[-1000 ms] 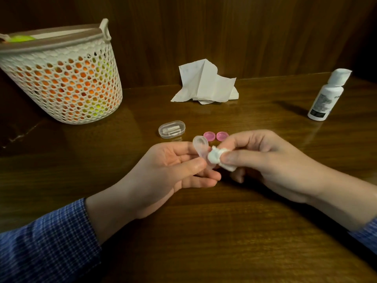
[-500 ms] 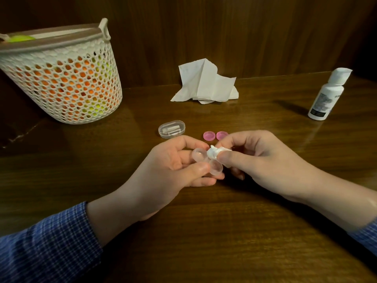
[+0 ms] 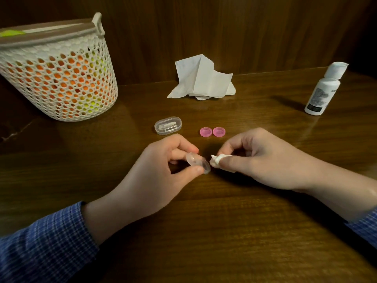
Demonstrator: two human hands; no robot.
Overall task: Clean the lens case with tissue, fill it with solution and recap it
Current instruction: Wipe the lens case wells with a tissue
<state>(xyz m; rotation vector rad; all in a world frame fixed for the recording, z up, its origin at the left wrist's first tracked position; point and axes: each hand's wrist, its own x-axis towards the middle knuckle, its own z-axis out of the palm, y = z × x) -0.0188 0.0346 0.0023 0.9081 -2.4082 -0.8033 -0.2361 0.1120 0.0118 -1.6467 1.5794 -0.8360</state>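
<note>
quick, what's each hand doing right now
Left hand: closed, pinching the clear lens case.
Right hand: closed, pinching a small wad of tissue, just clear of the case.

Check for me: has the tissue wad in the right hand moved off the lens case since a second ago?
Yes. The tissue wad has pulled right, clear of the lens case, judged against the pink caps.

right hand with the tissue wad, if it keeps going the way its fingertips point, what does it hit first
Most likely the lens case pinched in the left hand. The right hand points its tissue wad leftward at the case's near well, a small gap apart; depth is uncertain.
</note>
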